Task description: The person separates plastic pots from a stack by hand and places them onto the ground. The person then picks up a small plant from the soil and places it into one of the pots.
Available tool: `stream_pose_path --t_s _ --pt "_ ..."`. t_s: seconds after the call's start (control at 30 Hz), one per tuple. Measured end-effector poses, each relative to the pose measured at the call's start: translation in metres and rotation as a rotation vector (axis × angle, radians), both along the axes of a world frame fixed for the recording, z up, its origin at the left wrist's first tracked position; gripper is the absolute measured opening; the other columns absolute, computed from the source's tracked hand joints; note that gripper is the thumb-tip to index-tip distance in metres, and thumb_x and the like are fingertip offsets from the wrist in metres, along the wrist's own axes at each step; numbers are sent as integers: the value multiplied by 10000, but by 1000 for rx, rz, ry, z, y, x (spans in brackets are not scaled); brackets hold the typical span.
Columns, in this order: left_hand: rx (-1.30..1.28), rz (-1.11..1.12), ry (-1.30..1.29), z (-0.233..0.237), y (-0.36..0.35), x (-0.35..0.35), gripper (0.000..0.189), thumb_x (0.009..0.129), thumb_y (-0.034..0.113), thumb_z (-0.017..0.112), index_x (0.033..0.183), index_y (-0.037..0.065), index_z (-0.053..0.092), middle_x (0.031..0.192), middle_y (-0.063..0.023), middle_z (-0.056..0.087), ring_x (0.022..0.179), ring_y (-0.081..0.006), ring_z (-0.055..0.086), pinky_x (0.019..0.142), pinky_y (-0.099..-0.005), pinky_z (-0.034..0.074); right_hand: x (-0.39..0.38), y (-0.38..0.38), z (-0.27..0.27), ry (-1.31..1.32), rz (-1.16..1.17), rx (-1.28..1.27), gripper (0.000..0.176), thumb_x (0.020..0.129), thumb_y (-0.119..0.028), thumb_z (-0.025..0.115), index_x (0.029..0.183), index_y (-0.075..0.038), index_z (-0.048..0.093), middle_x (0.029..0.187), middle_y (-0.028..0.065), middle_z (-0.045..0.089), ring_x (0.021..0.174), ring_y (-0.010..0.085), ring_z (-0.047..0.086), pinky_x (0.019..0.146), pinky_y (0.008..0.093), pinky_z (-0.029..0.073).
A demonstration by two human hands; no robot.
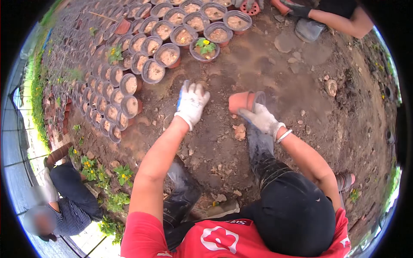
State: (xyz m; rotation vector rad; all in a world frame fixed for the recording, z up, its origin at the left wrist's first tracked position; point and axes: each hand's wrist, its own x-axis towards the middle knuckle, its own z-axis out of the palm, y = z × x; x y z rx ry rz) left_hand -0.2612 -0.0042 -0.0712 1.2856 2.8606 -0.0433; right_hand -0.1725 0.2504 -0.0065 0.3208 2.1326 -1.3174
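Observation:
My right hand [261, 118], in a whitish glove, grips a terracotta-coloured plant pot [241, 102]. The pot is tipped on its side, its dark rim toward my fingers and its base to the left. Over the bare soil [215, 150] to the left, my left hand [192, 103], in a white glove with a blue edge, has its fingers apart and holds nothing. Just beyond it begin the packed rows of pots filled with pale soil; the nearest pot [153, 71] stands up and to its left. One pot there carries a yellow-flowered plant [204, 46].
Another person's gloved hand [297, 9] is at the top right, near a red perforated pot [250, 7]. A second person [71, 193] crouches at the lower left beside flowering plants [123, 175]. Stones [331, 87] lie in the soil on the right.

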Motion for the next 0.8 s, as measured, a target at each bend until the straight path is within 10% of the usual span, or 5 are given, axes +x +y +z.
stream_pose_path --t_s 0.37,0.47,0.67,0.73,0.8 --pt "1265 765 -978 33 -63 20 412 661 88 825 1026 -20 666 1106 -107 657 1028 -181 612 912 -317 482 3 3 16 97 212 30 447 829 -350 665 1095 8 629 1096 251 634 1096 384 580 923 410 448" --pt "644 567 -417 26 -72 35 403 662 -18 787 1037 6 643 1072 -68 653 986 -160 607 904 -301 489 1 -7 20 157 283 193 495 760 -427 717 892 38 611 917 238 636 946 389 603 845 417 465" --pt "1845 936 -1132 39 -86 43 350 784 -10 718 1114 -21 600 1086 -64 637 978 -132 600 853 -266 499 11 1 -5 88 -180 -192 414 836 -354 705 992 25 648 847 129 680 828 182 625 792 350 491" --pt "1136 1057 -606 28 -81 46 358 825 -6 690 1164 -9 572 1093 -67 634 960 -135 609 820 -266 512 6 3 -3 107 -278 -247 376 889 -317 675 1031 29 641 865 63 666 833 91 562 785 303 485" --pt "1429 988 -589 25 -72 44 365 838 13 695 1177 -6 561 1071 -68 641 919 -117 607 841 -255 493 1 -2 8 166 -314 -228 338 900 -268 667 1079 17 637 924 41 669 857 89 571 797 288 482"
